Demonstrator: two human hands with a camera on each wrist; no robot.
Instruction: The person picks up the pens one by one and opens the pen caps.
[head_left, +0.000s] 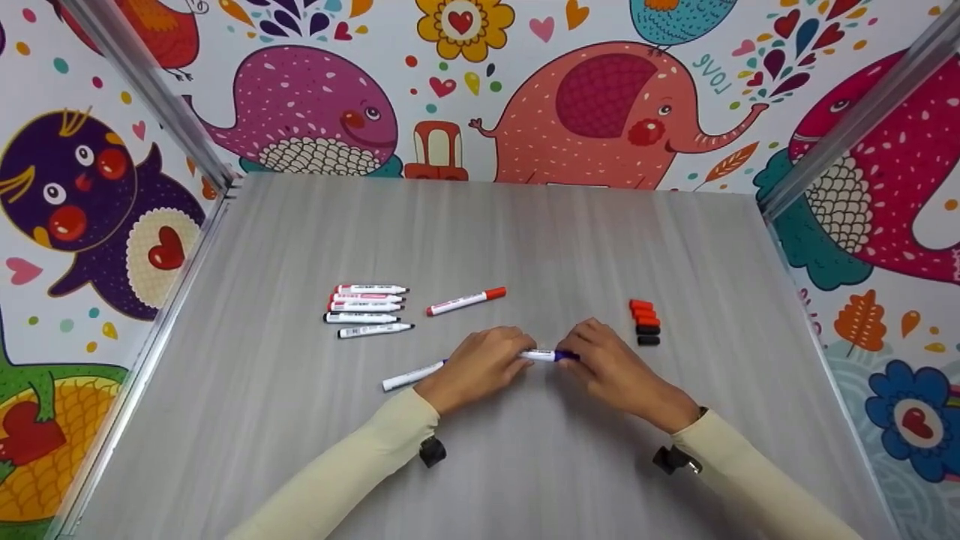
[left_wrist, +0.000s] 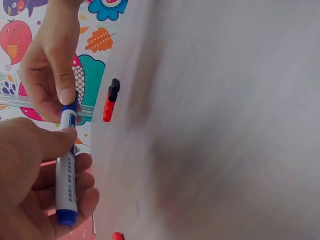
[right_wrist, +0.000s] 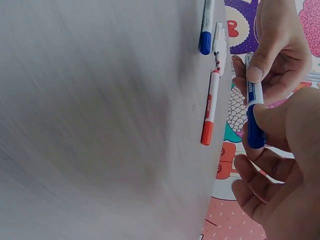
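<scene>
1. Pale cream sleeves [head_left: 337,480] reach in from the foot of the head view, black fittings [head_left: 433,451] at the wrists.
2. A person's left hand [head_left: 480,365], fingers curled, grips the white barrel of a blue-capped marker [head_left: 541,355]; the right hand [head_left: 611,367] pinches its blue cap [right_wrist: 256,127] between thumb and finger. The hands are apart, joined only by the marker.
3. Held above the table [head_left: 525,240], the marker lies nearly level, its long axis running from hand to hand, cap toward the right hand. Cap and barrel meet.
4. A second blue-capped marker [head_left: 411,376] rests aslant on the tabletop, partly hidden behind the left hand.
5. Beyond the right hand, three red and two black loose caps [head_left: 646,322] line up side by side.
6. Opposite, five uncapped markers [head_left: 366,307] lie in a row, dark tips pointing right; a red-capped marker [head_left: 465,301] slants near them, cap rightward.
7. Behind, cartoon animals cover the wall panels [head_left: 517,67].
</scene>
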